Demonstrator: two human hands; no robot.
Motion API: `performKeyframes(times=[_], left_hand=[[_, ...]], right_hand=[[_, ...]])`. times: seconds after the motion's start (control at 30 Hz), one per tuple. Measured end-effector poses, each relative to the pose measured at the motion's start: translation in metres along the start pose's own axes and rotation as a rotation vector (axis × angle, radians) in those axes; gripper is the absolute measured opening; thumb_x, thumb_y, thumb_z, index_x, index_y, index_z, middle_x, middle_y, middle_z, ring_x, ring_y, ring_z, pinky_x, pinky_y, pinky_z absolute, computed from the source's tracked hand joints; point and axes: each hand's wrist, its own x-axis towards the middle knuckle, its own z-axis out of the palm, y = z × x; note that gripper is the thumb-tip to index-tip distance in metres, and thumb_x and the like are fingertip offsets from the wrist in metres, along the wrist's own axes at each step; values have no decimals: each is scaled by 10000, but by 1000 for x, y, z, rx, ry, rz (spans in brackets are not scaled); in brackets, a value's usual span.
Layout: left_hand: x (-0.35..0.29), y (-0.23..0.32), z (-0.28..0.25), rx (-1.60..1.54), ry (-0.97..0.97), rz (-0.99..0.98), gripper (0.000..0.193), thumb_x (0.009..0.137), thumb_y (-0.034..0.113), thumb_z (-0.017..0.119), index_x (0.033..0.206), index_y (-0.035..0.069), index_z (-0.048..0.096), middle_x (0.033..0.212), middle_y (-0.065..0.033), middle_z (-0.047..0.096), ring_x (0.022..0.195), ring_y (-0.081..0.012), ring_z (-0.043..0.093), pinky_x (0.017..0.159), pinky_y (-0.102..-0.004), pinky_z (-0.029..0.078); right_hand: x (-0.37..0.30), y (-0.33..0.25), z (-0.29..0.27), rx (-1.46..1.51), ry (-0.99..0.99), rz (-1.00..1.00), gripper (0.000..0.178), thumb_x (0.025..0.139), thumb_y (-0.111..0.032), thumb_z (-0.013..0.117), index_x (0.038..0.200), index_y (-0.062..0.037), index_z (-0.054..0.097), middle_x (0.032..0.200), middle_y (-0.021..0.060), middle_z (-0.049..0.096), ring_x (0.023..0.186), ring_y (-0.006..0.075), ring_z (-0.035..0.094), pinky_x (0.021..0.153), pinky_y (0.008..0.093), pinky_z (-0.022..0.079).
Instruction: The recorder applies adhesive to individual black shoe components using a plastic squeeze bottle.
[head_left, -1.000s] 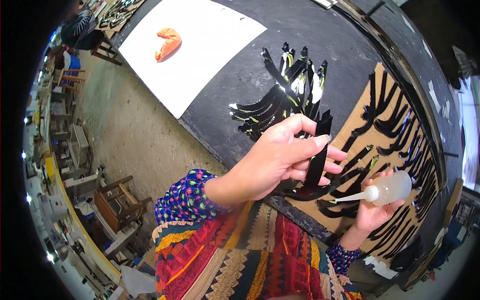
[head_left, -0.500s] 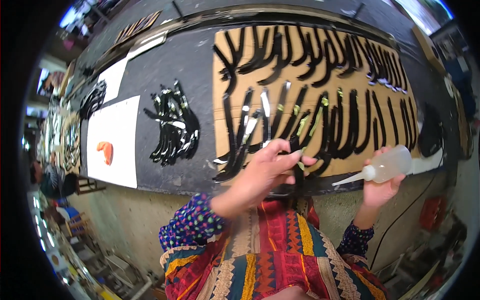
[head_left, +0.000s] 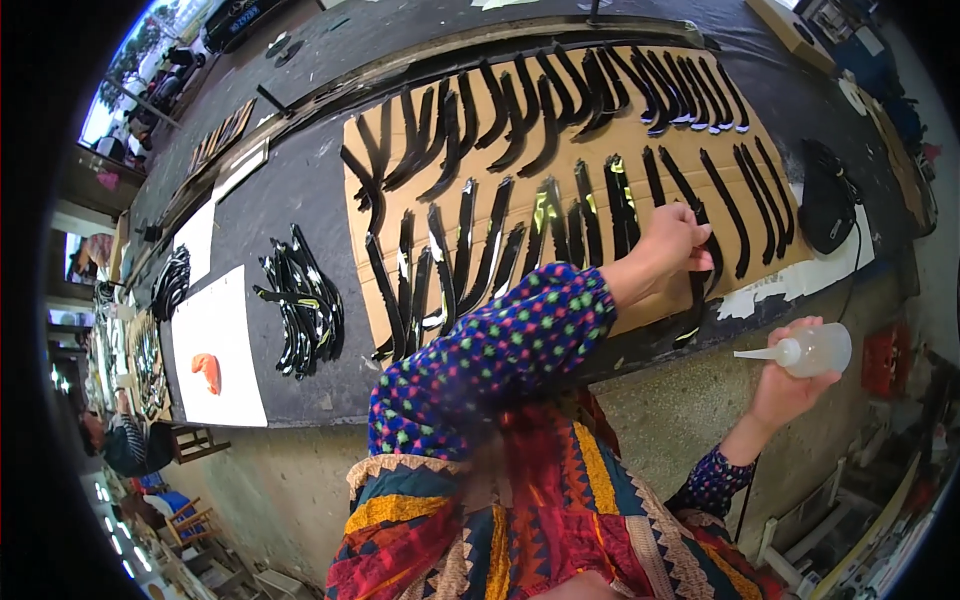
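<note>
Over the near right part of the brown cardboard sheet, a curved, glossy black strip is held, pinched between thumb and fingers of the left hand, its lower tip jutting past the cardboard's near edge! Off to the right, a translucent white plastic squeeze bottle is clasped by the right hand, thin nozzle pointed left. Two rows of black strips are spread across the cardboard; further left, a shiny black heap of strips is seen beside a white paper sheet, topped by a soft orange lump.
</note>
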Motion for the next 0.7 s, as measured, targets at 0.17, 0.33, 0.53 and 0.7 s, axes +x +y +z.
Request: performKeyframes(times=[0.17,0.33,0.53,0.7], left_hand=[[51,-8,33,-138,8,1,210,858,46,511,706,70,367,684,-62,484,569,-194,558,568,-317,541],[103,-12,25,231,227,160,135,806,22,543,724,-2,438,680,-135,533,624,-255,580,553,-341,500],[128,-15,14,650,373,265,176,759,26,494,815,-129,555,895,-320,566,891,-432,551,719,-460,456],[56,14,-3,760,243,467,135,681,-6,480,750,-90,560,800,-318,565,805,-434,575,688,-481,470]], right_hand=[[4,-13,1,89,-16,-17,646,743,-157,663,1274,-24,319,1274,143,358,1201,274,312,989,442,210],[6,-11,-2,83,25,-15,636,754,-185,656,1276,-31,326,1269,145,364,1190,277,322,975,449,211],[6,2,-4,48,45,11,645,765,-216,653,1285,-31,321,1271,143,363,1180,279,332,961,450,218],[6,23,3,-11,29,171,660,752,-212,661,1285,-28,318,1271,134,362,1176,278,334,956,441,249]])
